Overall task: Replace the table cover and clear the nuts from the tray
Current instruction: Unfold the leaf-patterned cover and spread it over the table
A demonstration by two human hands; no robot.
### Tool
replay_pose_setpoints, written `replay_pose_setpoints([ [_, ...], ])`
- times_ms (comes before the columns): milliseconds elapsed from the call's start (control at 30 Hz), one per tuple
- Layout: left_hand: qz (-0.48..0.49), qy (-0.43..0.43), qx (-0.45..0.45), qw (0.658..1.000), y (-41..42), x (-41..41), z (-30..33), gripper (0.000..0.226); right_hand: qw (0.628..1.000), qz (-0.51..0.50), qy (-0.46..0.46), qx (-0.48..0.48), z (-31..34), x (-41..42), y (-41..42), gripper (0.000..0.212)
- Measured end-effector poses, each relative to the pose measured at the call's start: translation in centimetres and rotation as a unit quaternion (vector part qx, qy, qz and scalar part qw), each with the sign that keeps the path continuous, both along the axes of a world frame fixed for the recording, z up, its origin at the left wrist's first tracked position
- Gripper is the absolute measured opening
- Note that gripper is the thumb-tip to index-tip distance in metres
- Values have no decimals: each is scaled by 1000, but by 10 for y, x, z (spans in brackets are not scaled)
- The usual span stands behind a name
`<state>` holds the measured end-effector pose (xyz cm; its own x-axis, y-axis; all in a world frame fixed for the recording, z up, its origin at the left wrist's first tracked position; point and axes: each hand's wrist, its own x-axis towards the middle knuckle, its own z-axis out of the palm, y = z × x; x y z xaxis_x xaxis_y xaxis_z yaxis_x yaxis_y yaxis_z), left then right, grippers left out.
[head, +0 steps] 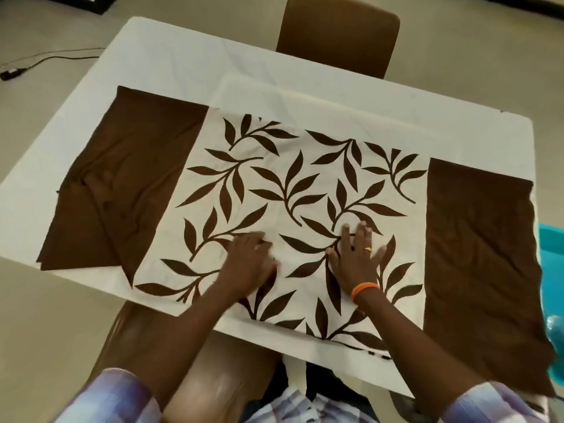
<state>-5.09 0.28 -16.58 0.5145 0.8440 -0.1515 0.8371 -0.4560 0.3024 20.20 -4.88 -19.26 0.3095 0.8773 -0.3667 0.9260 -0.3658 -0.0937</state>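
A cream table cover [305, 190] printed with brown leaves and edged by plain brown panels [131, 178] lies spread on a white-covered table [171, 65]. My left hand [250, 264] lies on the cloth near the front edge, blurred, its fingers bent against the fabric. To its right, my right hand [357, 257] presses flat on the leaf pattern with fingers spread; it wears a ring and an orange wristband. The left brown panel is creased and folded at its corner. No tray or nuts are in view.
A brown chair [338, 32] stands at the table's far side and another [171, 361] sits under the near edge. A turquoise object [552, 270] shows at the right edge. A black cable [45, 58] runs across the floor at left.
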Motion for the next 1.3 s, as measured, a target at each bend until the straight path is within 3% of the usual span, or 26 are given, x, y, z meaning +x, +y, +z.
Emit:
replay_pose_setpoints([
  [133, -197, 2, -20, 980, -65, 26, -7, 69, 990, 137, -24, 1, -2, -33, -42, 68],
  [267, -260, 29, 24, 965, -91, 19, -12, 59, 969, 245, 6, 22, 5, -39, -86, 68],
  [467, -265, 68, -21, 962, -86, 23, 7, 30, 976, 187, 108, 44, 21, -14, -136, 66],
  [633, -139, 1, -76, 987, -76, 33, 32, 25, 974, 160, 121, 110, 35, -6, -144, 25],
  [733, -85, 12, -10, 996, -69, 43, 43, 22, 976, 47, 165, 133, 55, 5, -122, 19],
  [833, -29, 25, 79, 996, -66, 50, 52, 31, 973, 32, 157, 169, 73, 20, -99, 17],
  [933, 14, -74, 113, 991, -78, 56, 61, 42, 972, 46, 149, 177, 87, 26, -81, 12],
  [1033, -30, -136, 63, 988, -103, 68, 61, 39, 974, 46, 144, 170, 91, 30, -65, 16],
  [1133, -114, -82, 17, 990, -128, 83, 36, 52, 969, 43, 177, 169, 94, 31, -47, 22],
  [1300, -119, 54, -15, 991, -134, 102, -1, 82, 965, 61, 207, 149, 97, 37, -8, 35],
])
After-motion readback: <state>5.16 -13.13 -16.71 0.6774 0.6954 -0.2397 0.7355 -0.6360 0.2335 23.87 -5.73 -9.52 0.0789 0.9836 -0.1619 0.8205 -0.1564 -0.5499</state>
